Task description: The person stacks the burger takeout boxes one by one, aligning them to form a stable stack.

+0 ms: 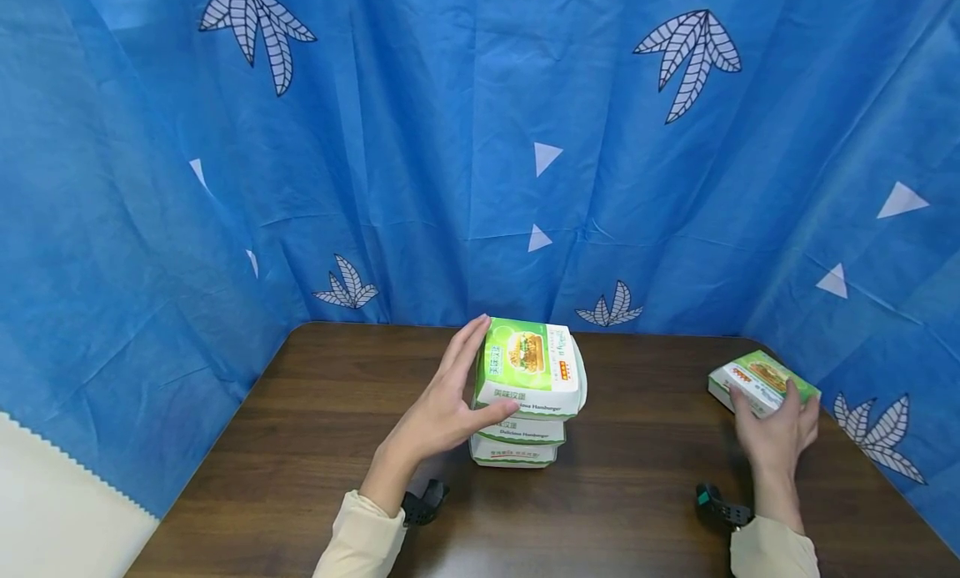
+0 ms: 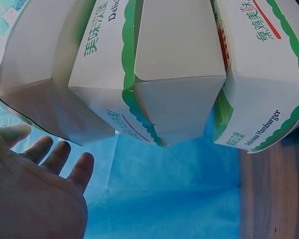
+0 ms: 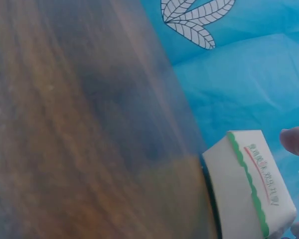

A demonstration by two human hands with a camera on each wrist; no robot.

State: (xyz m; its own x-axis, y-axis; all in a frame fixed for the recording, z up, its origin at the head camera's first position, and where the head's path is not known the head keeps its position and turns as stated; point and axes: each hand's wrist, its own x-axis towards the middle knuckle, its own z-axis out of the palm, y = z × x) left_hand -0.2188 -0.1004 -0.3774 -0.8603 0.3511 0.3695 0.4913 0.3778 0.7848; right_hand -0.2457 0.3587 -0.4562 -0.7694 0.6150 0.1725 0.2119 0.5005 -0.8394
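Note:
A stack of white-and-green hamburger boxes (image 1: 527,357) stands mid-table, its layers slightly out of line. My left hand (image 1: 442,407) is at the upper left of the stack, fingers extended along the top box's side and thumb reaching across its front. In the left wrist view, the spread fingers (image 2: 55,154) are right at the lower edge of the end box (image 2: 27,55). Far to the right, my right hand (image 1: 776,432) reaches over a single hamburger box (image 1: 761,374), fingers spread around its near side. In the right wrist view, one fingertip (image 3: 295,139) shows a gap from that box (image 3: 259,184).
The brown wooden table (image 1: 637,495) spreads beneath both hands. A blue curtain (image 1: 420,144) with leaf and triangle prints hangs behind it and along both sides. The single box lies close to the table's right edge. Dark straps (image 1: 425,503) circle both wrists.

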